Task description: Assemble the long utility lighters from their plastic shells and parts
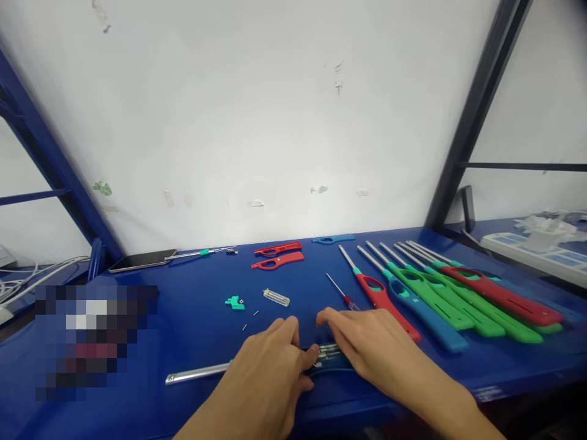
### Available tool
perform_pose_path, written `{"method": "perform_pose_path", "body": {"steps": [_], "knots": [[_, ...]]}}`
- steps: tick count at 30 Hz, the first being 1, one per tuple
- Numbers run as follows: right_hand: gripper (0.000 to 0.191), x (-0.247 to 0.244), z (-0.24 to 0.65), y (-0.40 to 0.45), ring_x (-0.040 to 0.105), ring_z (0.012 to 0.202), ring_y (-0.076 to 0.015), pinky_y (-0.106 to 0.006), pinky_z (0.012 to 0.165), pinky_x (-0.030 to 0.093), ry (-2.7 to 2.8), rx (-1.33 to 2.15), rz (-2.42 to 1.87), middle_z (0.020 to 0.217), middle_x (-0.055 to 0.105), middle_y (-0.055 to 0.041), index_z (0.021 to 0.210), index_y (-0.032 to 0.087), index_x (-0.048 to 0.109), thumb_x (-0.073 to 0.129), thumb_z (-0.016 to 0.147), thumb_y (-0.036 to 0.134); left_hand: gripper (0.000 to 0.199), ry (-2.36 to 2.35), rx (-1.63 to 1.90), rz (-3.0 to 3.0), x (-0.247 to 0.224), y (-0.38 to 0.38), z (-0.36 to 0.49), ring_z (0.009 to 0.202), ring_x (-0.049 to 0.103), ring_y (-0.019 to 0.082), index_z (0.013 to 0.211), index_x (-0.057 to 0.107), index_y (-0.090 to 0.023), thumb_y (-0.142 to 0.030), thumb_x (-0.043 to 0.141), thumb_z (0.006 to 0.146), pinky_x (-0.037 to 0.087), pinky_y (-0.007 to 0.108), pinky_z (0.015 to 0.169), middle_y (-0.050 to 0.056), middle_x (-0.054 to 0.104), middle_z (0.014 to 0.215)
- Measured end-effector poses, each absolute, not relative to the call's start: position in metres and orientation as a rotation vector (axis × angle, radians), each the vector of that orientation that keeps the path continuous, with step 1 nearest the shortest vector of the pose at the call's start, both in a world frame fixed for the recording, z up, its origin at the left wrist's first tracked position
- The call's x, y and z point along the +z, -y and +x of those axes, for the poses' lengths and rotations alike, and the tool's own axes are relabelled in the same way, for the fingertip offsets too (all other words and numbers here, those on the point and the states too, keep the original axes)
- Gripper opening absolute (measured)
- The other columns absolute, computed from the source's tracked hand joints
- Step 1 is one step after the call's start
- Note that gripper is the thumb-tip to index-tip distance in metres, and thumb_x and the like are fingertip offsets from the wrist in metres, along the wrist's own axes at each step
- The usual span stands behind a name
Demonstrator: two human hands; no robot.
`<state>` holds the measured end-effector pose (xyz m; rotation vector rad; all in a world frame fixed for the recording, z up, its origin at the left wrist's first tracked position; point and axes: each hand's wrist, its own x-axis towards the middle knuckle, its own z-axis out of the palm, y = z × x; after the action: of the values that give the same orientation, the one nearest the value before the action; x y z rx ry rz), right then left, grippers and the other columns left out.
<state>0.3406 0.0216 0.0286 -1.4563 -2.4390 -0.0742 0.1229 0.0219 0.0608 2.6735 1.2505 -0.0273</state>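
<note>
A blue lighter body (334, 363) with a long metal tube (197, 374) pointing left lies near the shelf's front edge. Around its middle, by the trigger area, the fingers of my left hand (268, 373) are closed. My right hand (373, 342) rests over the handle end, fingers bent and pressed on it; its fingertips partly hide the clear inner part. Behind my hands are a clear fuel tank (276, 297), a green trigger piece (235, 302) and two tiny metal pins (255, 313). A screwdriver (343, 293) with a red handle lies just beyond my right hand.
Several assembled lighters (435, 299) in red, blue and green lie at the right. Red shell halves (277, 261), a blue shell (333, 239), a metal tube assembly (197, 253) and a phone (143, 261) lie along the back. A power strip (536, 250) is far right.
</note>
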Motion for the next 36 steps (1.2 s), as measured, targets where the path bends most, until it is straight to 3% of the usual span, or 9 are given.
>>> {"method": "perform_pose_path", "body": {"steps": [3,6,9,11,19,25,36], "knots": [[0.028,0.048,0.347,-0.033,0.078,0.074,-0.022,-0.032,0.058,0.036,2.475,-0.153,-1.5,0.086,0.082,-0.0017,0.122,0.025,0.069,0.049,0.106,0.013,0.031,-1.267,-0.026,2.659,0.06,-0.02,0.122,0.096,0.068,0.027,0.129,0.077,-0.032,-0.018,0.064,0.104,0.052,0.04,0.083,0.007,0.07,0.116],[0.03,0.076,0.362,-0.073,0.078,0.084,-0.0228,-0.033,0.07,0.05,2.461,-0.236,-1.602,0.096,0.082,-0.0059,0.127,0.023,0.069,0.044,0.112,0.019,0.031,-1.281,0.012,2.657,0.055,-0.019,0.119,0.099,0.068,0.028,0.129,0.076,-0.032,-0.019,0.063,0.104,0.051,0.041,0.086,0.007,0.07,0.117],[0.028,0.098,0.377,-0.137,0.074,0.103,-0.0232,-0.044,0.091,0.061,2.561,-0.237,-1.67,0.124,0.074,-0.0084,0.13,0.02,0.069,0.065,0.108,0.035,0.033,-1.253,0.041,2.671,0.053,-0.02,0.118,0.102,0.067,0.029,0.13,0.076,-0.032,-0.018,0.061,0.104,0.051,0.041,0.087,0.008,0.069,0.12],[0.032,0.107,0.386,-0.183,0.071,0.114,-0.0258,-0.048,0.096,0.062,2.63,-0.223,-1.746,0.137,0.069,-0.0109,0.134,0.021,0.068,0.069,0.106,0.037,0.032,-1.257,0.013,2.657,0.055,-0.02,0.12,0.1,0.067,0.028,0.127,0.077,-0.031,-0.016,0.061,0.103,0.051,0.04,0.084,0.009,0.069,0.118],[0.037,0.089,0.415,-0.282,0.071,0.114,-0.0268,-0.049,0.095,0.062,2.715,-0.154,-2.09,0.138,0.068,-0.011,0.137,0.02,0.066,0.07,0.105,0.037,0.035,-1.238,-0.075,2.669,0.066,-0.018,0.123,0.101,0.068,0.03,0.129,0.076,-0.025,-0.012,0.061,0.101,0.053,0.041,0.085,0.012,0.07,0.118],[0.037,0.078,0.427,-0.296,0.071,0.115,-0.0272,-0.049,0.096,0.062,2.738,-0.204,-2.118,0.139,0.068,-0.0113,0.137,0.02,0.066,0.071,0.104,0.037,0.033,-1.242,-0.064,2.619,0.065,-0.02,0.123,0.099,0.068,0.029,0.124,0.077,-0.026,-0.012,0.06,0.1,0.053,0.041,0.082,0.012,0.069,0.119],[0.037,0.101,0.435,-0.279,0.071,0.115,-0.0274,-0.049,0.096,0.062,2.578,-0.243,-1.913,0.138,0.068,-0.0112,0.137,0.019,0.066,0.071,0.104,0.037,0.035,-1.244,-0.003,2.58,0.064,-0.018,0.119,0.112,0.067,0.033,0.133,0.075,-0.031,-0.02,0.062,0.104,0.055,0.048,0.095,0.012,0.067,0.128]]}}
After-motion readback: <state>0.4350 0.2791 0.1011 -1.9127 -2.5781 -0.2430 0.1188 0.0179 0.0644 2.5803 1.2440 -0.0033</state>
